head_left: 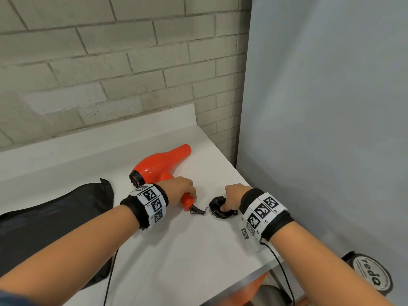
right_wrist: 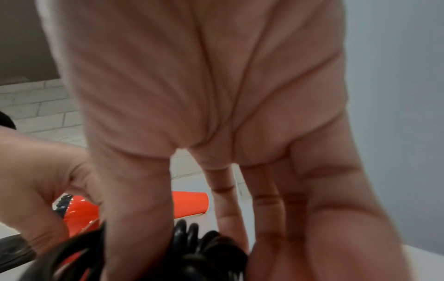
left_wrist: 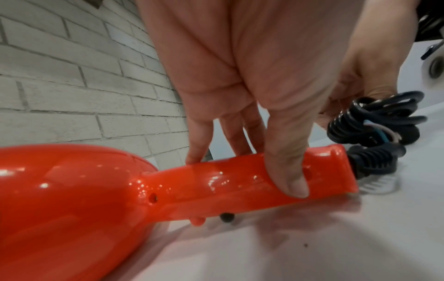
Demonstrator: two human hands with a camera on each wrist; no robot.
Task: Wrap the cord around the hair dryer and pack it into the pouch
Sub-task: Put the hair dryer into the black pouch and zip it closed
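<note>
A glossy orange hair dryer lies on its side on the white table, nozzle toward one o'clock, black rear grille toward nine. The left hand grips its handle, thumb and fingers curled round it. At three o'clock of the handle's end, the right hand pinches the bundled black cord. A black pouch lies flat at eight o'clock.

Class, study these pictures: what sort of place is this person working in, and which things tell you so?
Probably an indoor studio or workshop corner, not a home bathroom: a plain white table against a painted brick wall, a grey backdrop sheet hung beside it, and a tape roll below.
</note>
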